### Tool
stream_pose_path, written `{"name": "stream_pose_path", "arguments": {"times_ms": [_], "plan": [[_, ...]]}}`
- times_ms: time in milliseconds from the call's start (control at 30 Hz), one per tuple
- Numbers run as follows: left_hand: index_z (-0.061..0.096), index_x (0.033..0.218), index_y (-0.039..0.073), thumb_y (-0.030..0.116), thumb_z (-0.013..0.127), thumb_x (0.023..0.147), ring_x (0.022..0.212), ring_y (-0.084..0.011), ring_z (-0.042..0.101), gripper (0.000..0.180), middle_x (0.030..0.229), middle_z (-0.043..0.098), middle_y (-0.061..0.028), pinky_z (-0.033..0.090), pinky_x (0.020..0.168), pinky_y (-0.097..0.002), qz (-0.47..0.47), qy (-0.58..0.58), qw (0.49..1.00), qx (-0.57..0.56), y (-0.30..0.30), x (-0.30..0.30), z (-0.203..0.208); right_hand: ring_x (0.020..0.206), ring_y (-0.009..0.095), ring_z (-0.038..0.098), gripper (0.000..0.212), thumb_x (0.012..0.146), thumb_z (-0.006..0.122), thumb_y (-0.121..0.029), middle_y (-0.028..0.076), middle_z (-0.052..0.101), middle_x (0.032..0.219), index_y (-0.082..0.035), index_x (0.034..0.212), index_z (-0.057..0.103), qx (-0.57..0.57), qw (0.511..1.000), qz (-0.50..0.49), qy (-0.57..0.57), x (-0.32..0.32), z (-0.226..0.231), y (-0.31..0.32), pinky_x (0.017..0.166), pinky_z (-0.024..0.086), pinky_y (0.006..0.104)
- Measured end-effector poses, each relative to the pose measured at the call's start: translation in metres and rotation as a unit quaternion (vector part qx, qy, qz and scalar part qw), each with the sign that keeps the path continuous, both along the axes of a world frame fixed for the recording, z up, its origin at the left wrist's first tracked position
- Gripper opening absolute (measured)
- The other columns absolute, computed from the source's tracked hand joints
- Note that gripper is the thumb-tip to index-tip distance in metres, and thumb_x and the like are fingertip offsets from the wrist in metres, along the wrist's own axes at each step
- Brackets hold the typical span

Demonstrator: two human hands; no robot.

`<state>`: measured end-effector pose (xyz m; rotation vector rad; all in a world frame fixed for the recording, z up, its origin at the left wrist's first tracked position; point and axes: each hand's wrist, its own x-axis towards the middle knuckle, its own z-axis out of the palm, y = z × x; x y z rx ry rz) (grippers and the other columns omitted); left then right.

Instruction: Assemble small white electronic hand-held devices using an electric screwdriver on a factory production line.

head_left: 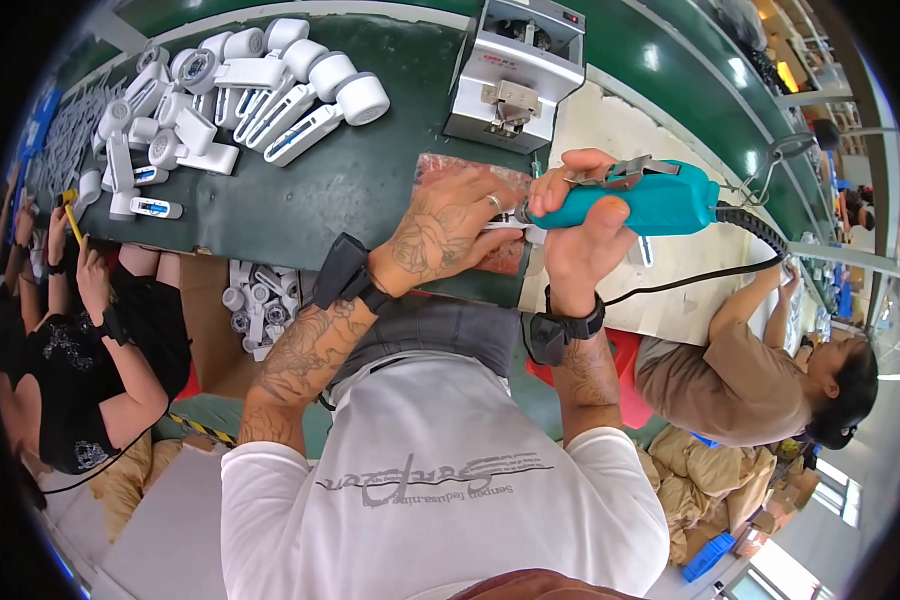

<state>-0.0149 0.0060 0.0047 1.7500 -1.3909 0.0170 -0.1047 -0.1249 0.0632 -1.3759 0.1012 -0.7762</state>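
Observation:
My right hand point(590, 240) is wrapped round a teal electric screwdriver point(670, 200) with a metal lever on its side. The tool lies level, its tip pointing left toward my other hand. My left hand point(445, 230), tattooed and wearing a ring, is closed on a small white part point(507, 222) over a reddish pad point(500, 260) on the bench. Fingers hide most of that part, and whether the screwdriver tip touches it I cannot tell. A black coiled cord point(750, 220) runs from the tool's right end.
Several white round-headed devices with handles point(300, 95) are piled on the green bench point(350, 185) at the far left. A silver screw feeder point(518, 75) stands beyond my hands. Co-workers sit on both sides. Below the bench, a cardboard box point(205, 325) holds more white devices.

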Motion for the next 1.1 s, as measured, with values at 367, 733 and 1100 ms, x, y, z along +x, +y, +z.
{"name": "stream_pose_path", "arguments": {"times_ms": [367,733,1100], "plan": [[0.069,0.116,0.008,0.03,0.073,0.09,0.107,-0.0293,0.061,0.034,0.11,0.066,-0.0084,0.052,0.089,-0.0419,-0.015,-0.013,1.0,0.024,-0.001,0.01,-0.002,0.063,0.017,0.054,0.08,0.09,0.061,-0.072,0.007,0.055,0.073,0.005,0.114,0.055,-0.013,1.0,-0.017,-0.007,0.003,0.001,-0.003,0.061,0.045,0.0342],[0.073,0.115,0.013,0.037,0.074,0.088,0.101,-0.0267,0.059,0.035,0.107,0.066,-0.0045,0.048,0.088,-0.0409,-0.007,-0.088,0.996,0.024,-0.001,0.017,-0.001,0.068,0.019,0.06,0.069,0.096,0.064,-0.059,0.007,0.059,0.075,0.007,0.113,0.059,-0.095,0.994,-0.031,-0.047,0.072,0.012,-0.035,0.063,0.049,0.0326],[0.066,0.123,0.008,0.04,0.068,0.093,0.11,-0.0292,0.056,0.044,0.114,0.06,-0.0083,0.046,0.095,-0.0431,-0.027,-0.076,0.995,0.06,-0.002,0.015,-0.012,0.066,0.01,0.058,0.042,0.102,0.064,-0.039,0.002,0.064,0.071,0.003,0.101,0.066,-0.12,0.991,-0.025,-0.044,0.104,0.013,-0.036,0.061,0.045,0.0254]]}}
